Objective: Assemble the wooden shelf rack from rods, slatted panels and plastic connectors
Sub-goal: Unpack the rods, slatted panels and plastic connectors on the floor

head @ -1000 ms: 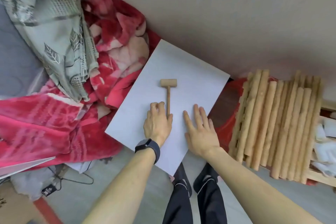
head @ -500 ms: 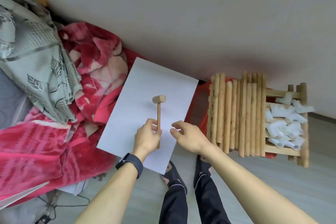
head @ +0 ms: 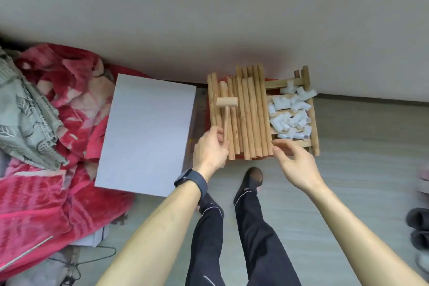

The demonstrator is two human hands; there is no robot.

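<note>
My left hand (head: 210, 150) grips the handle of a small wooden mallet (head: 227, 102), holding it upright over a pile of wooden rods (head: 249, 118). The rods lie side by side on a slatted wooden panel (head: 312, 123), which rests on something red by the wall. Several white plastic connectors (head: 290, 116) are heaped on the panel's right half. My right hand (head: 296, 163) hovers with loosely spread fingers at the near edge of the panel, holding nothing.
A white board (head: 148, 132) lies on the floor to the left of the rods. Red and grey blankets (head: 46, 123) are piled at the far left. My legs (head: 232, 227) stand below the hands. Dark shoes (head: 419, 227) sit at the right edge.
My left hand lifted the mallet off the white board and carried it right, over the rods. My right hand moved right to the panel's near edge. The view swung right.
</note>
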